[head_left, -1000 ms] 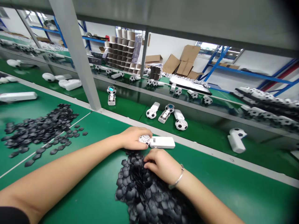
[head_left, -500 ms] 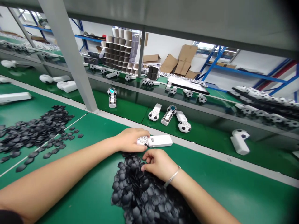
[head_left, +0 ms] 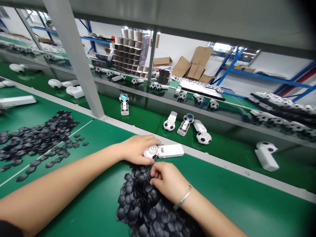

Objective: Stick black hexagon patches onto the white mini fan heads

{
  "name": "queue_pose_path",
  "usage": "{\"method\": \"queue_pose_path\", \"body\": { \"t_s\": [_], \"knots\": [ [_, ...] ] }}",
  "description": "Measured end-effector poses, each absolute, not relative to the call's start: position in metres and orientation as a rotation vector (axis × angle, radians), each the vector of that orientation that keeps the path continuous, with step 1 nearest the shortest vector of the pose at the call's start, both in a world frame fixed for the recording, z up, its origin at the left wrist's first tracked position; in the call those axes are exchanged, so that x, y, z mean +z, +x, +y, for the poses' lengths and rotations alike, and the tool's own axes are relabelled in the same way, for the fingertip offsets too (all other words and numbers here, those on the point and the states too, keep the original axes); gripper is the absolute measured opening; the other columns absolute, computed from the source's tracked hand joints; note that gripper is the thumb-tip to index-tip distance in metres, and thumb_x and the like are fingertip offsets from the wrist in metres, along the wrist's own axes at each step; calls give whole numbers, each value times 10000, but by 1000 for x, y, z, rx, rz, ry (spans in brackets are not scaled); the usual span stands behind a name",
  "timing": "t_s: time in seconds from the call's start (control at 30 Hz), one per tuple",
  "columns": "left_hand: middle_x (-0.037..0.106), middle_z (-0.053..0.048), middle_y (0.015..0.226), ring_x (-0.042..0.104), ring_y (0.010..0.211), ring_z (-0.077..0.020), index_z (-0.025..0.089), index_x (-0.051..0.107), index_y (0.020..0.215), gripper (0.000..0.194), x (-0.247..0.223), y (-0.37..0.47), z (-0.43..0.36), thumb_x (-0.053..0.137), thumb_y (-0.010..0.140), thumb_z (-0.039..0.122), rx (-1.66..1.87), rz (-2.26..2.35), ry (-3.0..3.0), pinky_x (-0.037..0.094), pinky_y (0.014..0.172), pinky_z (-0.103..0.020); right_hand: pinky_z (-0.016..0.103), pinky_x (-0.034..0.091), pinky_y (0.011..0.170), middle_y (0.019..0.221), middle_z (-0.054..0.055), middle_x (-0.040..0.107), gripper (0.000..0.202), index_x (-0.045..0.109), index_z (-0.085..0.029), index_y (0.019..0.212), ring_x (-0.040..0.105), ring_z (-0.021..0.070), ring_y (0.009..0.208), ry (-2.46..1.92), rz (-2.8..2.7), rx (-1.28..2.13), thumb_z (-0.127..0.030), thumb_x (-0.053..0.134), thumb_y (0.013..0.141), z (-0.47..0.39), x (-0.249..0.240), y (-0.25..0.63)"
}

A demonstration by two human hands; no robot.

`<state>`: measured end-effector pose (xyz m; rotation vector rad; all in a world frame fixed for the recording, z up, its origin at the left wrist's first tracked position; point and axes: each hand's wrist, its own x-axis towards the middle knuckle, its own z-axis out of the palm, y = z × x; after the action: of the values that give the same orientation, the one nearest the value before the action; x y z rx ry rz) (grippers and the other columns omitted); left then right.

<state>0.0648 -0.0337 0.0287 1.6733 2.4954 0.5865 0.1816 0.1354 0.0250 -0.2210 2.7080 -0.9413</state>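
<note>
A green worktable (head_left: 247,194) spreads beneath the grip and to both sides of it, and just past the grip a sunken green strip (head_left: 229,144) runs across, edged by a pale metal rail (head_left: 219,164). A grey post (head_left: 76,62) stands left of the grip and beyond it. On the near side of the grip lies a big heap of black many-sided pieces (head_left: 145,210), while a second black heap (head_left: 46,131) sits well apart to the left. Far beyond the grip rises a stack of open cardboard compartments (head_left: 127,54), with brown cartons (head_left: 201,56) to its right. The grip itself is the left hand (head_left: 137,149), its thumb and fingers closed around the ball-shaped end of a white device (head_left: 171,150), whose rectangular body lies on the table to the right of the fingers. The right hand (head_left: 170,181) is nearer than the grip and to its right, over the heap's edge, fingers curled with the thumb close by; whether they pinch a piece I cannot tell. A dark box (head_left: 99,62) far beyond and left carries pale marks too small to read. Football-patterned units (head_left: 204,137) rest on the strip, beyond the grip and rightward. A silver bracelet (head_left: 183,198) circles the right wrist.
</note>
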Motion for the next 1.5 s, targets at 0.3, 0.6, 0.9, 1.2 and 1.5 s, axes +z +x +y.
{"method": "queue_pose_path", "body": {
  "t_s": [0.3, 0.6, 0.9, 1.2, 1.5],
  "knots": [
    [580, -40, 991, 600, 807, -222, 330, 528, 1222, 565, 43, 75, -33, 643, 739, 601, 200, 2554, 1713, 411, 610, -274, 281, 381, 610, 863, 90, 620, 314, 689, -134, 796, 586, 178, 679, -359, 2745, -249, 50, 435, 789, 150, 51, 183],
    [676, -8, 884, 640, 800, -226, 316, 520, 1203, 700, 38, 71, -33, 667, 638, 702, 265, 2527, 1547, 414, 636, -253, 264, 447, 738, 869, 34, 648, 158, 646, -170, 867, 593, 165, 806, -583, 2899, -1047, -39, 562, 841, 159, 51, 172],
    [667, 16, 752, 632, 680, -217, 311, 555, 1104, 629, 33, 69, -30, 673, 620, 695, 300, 2552, 1586, 359, 554, -253, 264, 486, 762, 865, 18, 674, 133, 674, -195, 863, 625, 156, 818, -607, 2857, -1462, -84, 605, 838, 153, 31, 165],
    [664, -11, 775, 620, 686, -215, 286, 565, 1103, 501, 38, 69, -32, 488, 811, 686, 346, 2483, 1642, 354, 562, -263, 256, 451, 686, 788, 14, 630, 99, 681, -172, 820, 583, 155, 744, -531, 2996, -1162, -82, 669, 780, 160, 36, 161],
    [678, -18, 845, 634, 752, -223, 319, 536, 1196, 493, 37, 68, -31, 443, 850, 658, 310, 2557, 1562, 364, 596, -261, 287, 464, 711, 848, 69, 711, 132, 760, -189, 794, 648, 213, 797, -512, 2738, -415, -125, 649, 765, 157, 56, 180]
  ]
}}
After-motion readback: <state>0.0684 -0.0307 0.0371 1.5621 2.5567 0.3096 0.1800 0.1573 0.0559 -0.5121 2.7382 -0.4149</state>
